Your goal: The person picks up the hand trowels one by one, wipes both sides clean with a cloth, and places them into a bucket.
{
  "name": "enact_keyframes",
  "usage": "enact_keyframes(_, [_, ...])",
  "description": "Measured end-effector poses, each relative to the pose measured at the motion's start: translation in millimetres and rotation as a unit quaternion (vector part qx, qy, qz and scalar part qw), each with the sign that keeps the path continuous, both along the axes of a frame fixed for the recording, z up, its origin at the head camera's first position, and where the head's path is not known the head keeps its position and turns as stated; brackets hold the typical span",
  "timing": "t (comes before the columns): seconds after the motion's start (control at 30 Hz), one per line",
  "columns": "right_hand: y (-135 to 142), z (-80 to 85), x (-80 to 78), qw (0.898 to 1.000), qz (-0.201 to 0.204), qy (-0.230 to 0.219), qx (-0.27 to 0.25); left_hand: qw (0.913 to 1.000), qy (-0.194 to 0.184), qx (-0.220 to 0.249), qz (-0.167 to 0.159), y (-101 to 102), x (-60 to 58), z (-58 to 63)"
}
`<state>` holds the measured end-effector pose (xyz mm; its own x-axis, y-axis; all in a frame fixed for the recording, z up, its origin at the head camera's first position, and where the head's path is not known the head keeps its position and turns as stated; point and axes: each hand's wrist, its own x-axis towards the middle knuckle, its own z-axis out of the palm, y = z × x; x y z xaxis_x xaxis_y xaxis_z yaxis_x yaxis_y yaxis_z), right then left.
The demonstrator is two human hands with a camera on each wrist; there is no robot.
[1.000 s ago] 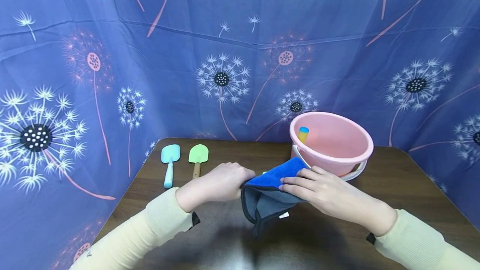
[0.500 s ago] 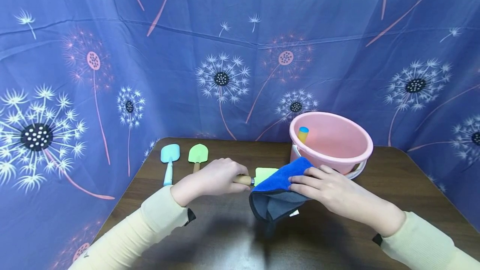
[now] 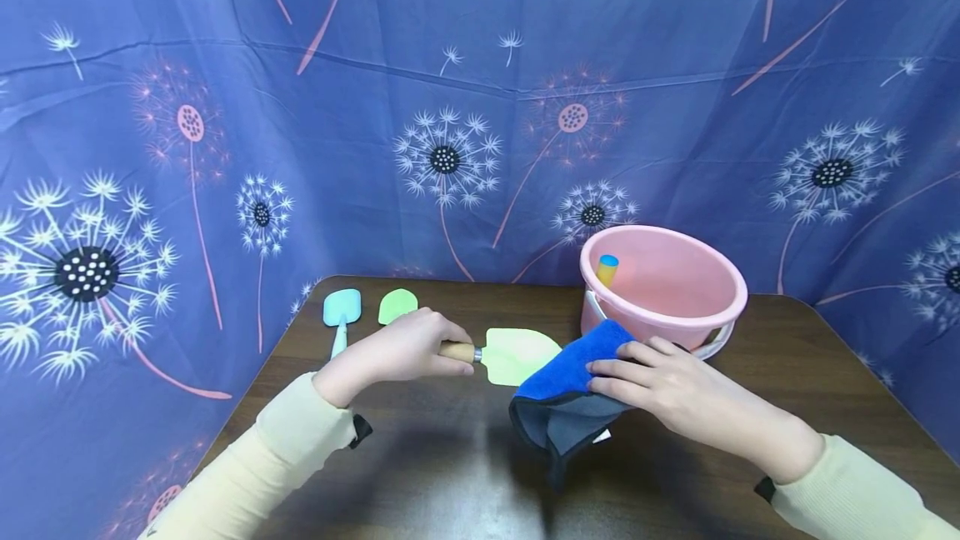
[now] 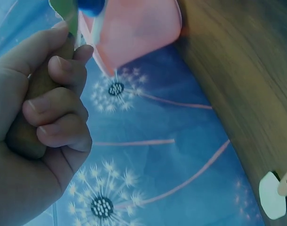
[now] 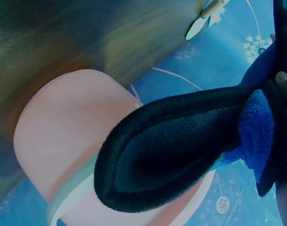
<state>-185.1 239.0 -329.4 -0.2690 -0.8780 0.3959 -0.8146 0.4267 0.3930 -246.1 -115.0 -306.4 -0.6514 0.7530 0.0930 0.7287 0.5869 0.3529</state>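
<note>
My left hand [image 3: 408, 344] grips the wooden handle of a small green toy shovel [image 3: 517, 355], its blade pointing right. In the left wrist view my fingers curl round that handle [image 4: 26, 134]. A cloth [image 3: 573, 361], blue on one side and dark grey with black edging on the other, is held by my right hand [image 3: 667, 377]. The cloth hangs at the tip of the blade and covers part of it; whether they touch I cannot tell. In the right wrist view the folded cloth [image 5: 167, 146] hides most of my right fingers.
A pink bucket [image 3: 660, 319] with a white handle stands at the back right. A yellow item with a blue end [image 3: 607, 271] leans inside it. A light blue shovel [image 3: 342, 307] and another green shovel [image 3: 397, 305] lie at the back left of the wooden table [image 3: 420, 465].
My left hand has moved left with the shovel, and its blade has come out from the cloth into sight. My right hand has shifted slightly right with the cloth.
</note>
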Motion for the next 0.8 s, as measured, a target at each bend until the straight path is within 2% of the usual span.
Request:
enact_keyframes(0.17, [1,-3.1,1.1,1.0,0.015,0.013,-0.018,0.9993,-0.024,0.016,0.025,-14,-2.3,0.8])
enact_keyframes(0.4, [1,-4.3,1.9,0.999,0.023,0.027,-0.028,0.9969,-0.04,0.04,0.055,-31,-5.9,-2.0])
enact_keyframes(0.63, [-2,1.4,2.3,0.996,0.039,0.045,-0.062,0.9959,-0.051,0.047,0.059,-39,-14.2,-11.9])
enact_keyframes(0.8, [-7,7.1,1.3,0.995,0.042,0.048,-0.075,0.9951,-0.063,0.045,0.061,-36,-21.0,-17.3])
